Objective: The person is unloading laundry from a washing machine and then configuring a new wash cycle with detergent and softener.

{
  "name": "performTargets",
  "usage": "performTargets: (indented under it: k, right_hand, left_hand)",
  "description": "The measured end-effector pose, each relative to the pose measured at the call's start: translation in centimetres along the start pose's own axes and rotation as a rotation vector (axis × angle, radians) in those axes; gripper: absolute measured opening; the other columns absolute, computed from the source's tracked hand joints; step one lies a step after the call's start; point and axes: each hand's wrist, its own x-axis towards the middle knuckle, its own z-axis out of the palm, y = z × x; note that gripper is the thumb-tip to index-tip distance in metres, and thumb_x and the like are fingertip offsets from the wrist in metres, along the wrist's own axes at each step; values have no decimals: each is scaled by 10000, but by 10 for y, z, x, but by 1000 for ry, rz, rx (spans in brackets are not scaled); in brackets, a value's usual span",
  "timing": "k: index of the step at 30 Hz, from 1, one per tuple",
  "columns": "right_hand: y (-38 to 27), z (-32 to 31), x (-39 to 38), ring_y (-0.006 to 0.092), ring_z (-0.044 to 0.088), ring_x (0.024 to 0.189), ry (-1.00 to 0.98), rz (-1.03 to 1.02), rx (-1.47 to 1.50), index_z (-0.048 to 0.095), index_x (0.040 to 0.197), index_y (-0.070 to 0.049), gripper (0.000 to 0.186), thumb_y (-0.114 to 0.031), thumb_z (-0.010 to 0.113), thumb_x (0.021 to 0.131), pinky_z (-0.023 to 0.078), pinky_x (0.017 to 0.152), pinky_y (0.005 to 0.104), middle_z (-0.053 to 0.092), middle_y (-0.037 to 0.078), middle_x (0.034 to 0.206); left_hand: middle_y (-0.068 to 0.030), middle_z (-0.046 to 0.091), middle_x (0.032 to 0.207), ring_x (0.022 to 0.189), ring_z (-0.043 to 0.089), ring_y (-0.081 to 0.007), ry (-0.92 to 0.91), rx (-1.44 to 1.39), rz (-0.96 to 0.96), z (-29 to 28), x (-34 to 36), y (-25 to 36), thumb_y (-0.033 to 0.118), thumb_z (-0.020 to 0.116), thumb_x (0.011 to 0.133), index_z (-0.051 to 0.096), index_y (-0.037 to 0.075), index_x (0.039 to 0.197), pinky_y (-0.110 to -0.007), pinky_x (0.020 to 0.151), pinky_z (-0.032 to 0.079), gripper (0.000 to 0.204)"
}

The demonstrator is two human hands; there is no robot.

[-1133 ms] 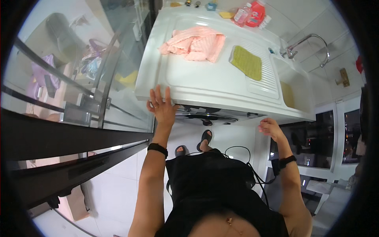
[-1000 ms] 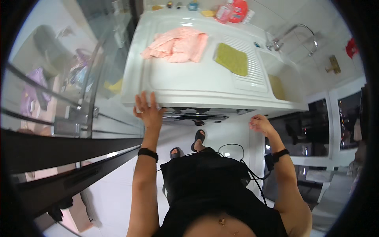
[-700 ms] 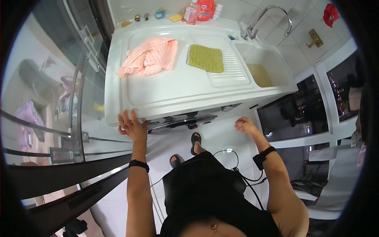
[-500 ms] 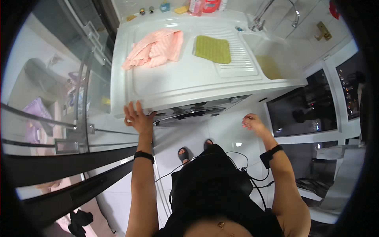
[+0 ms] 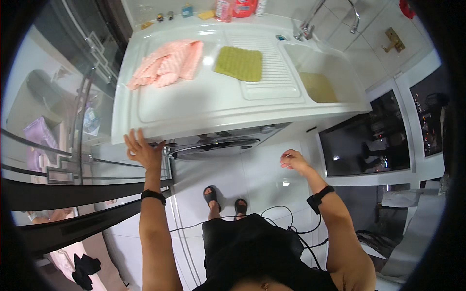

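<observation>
With your left hand [image 5: 143, 151] planted at the front left edge of the white sink unit [image 5: 204, 104], the main risk is a slip: that moulded lip looks smooth and glossy, and the tiled floor [image 5: 252, 174] under your sandals looks just as slick. If you lean weight onto that edge, the palm could slide off, or the top could flex.

Second risk: the black cable [image 5: 272, 213] loops near your feet and runs up toward your right wrist band. Step back and you could snag it.

Third: the washing machine door [image 5: 213, 145] sits just under the lip, beside your left fingers. They could get pinched between door and counter underside if either moves.

Fingers:
- Left hand: fingers spread apart, flat against the lip of the unit, thumb toward the machine. Gripping nothing, just pressing or bracing.
- Right hand [image 5: 292, 160]: held in the air in front of the unit, well apart from it. Fingers loosely curled together, nothing visible in them, touching nothing.

On top, well out of reach of either hand: pink cloth [image 5: 167, 63] on the left, green cloth [image 5: 239, 63] on the ribbed drainer, basin [image 5: 320, 72] at right.
</observation>
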Motion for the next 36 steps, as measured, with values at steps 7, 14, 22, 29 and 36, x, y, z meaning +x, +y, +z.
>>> performTargets:
  k: [7, 14, 22, 29, 36]
  right_hand:
    - [30, -24, 12, 126, 621, 750, 13, -39, 64, 549, 947, -86, 168, -195, 591, 826, 419, 617, 242, 636, 33, 852]
    - [44, -21, 58, 113, 564, 579, 244, -373, 303, 552, 723, -3, 100, -37, 568, 816, 436, 562, 250, 573, 46, 662]
    - [43, 0, 54, 117, 536, 501, 305, -350, 411, 493, 660, -28, 218, -95, 549, 859, 407, 474, 236, 505, 26, 597]
    - [51, -2, 69, 100, 542, 641, 418, -503, 359, 558, 859, -11, 155, -163, 585, 865, 405, 531, 235, 570, 39, 732]
    - [17, -6, 104, 183, 545, 909, 539, -575, 313, 439, 1238, 34, 506, -57, 641, 783, 448, 791, 280, 563, 144, 1094]
  left_hand:
    - [-194, 122, 1443, 1284, 238, -388, -241, -184, -325, -15, -112, 56, 179, 776, 628, 181, 98, 1384, -546, 930, 263, 965]
    - [-282, 234, 1306, 1151, 386, -416, -674, -504, -280, -27, -281, 64, 97, 758, 662, 298, 15, 1273, -435, 906, 426, 769]
    - [-322, 302, 1266, 1137, 378, -459, -906, -677, -363, -68, -343, 99, 160, 708, 684, 373, 5, 1205, -444, 924, 386, 639]
    - [-305, 357, 1237, 1089, 437, -442, -956, -696, -348, -76, -365, 81, 161, 700, 692, 399, 17, 1180, -438, 883, 424, 591]
    - [-265, 349, 1245, 1067, 461, -371, -1047, -599, -424, -75, -404, 39, 93, 705, 702, 408, 4, 1179, -359, 780, 501, 569]
